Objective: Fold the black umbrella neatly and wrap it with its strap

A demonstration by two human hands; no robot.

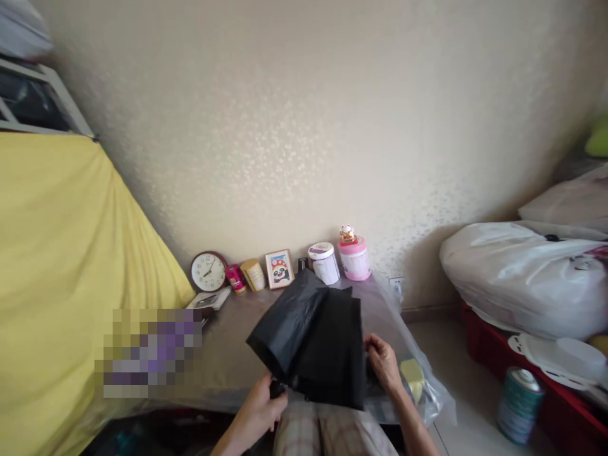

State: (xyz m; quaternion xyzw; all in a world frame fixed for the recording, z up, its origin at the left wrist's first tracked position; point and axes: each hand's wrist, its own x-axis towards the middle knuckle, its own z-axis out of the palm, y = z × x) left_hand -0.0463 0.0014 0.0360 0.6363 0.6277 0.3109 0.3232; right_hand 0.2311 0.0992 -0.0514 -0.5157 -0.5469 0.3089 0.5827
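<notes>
Black umbrella [311,339]: matte fabric, canopy partly collapsed in loose folds, tilted up and away from the person, held low over the near edge of the counter [228,354], which has a clear plastic sheet over it. Left hand [261,408]: fingers closed around the dark handle at the umbrella's lower end. Right hand [382,364]: fingers bent against the canopy's right edge and touching the fabric; whether they pinch it cannot be told. Yellow sponge [412,375] just beside the right hand. Along the wall: clock [208,271], framed panda picture [280,268], white tub [324,262], pink jar [354,258].
</notes>
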